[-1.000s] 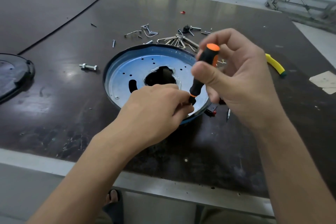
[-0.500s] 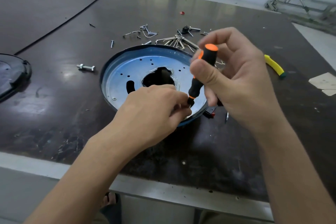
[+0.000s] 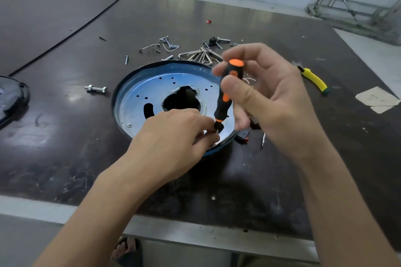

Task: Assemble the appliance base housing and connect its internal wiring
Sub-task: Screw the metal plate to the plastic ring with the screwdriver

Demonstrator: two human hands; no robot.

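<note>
right hand (image 3: 277, 102) shifted on screwdriver (image 3: 223, 106), shiny round blue housing (image 3: 134, 102)

Scattered hardware (image 3: 195, 53) hems the base housing (image 3: 184, 78) behind; leftward looks passable.

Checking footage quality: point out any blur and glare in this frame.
Head view: fingertips of the right hand and the orange cap of the screwdriver are motion-blurred; the left hand is sharp; pale glare patches sit on the dark table and the blue base plate.
</note>
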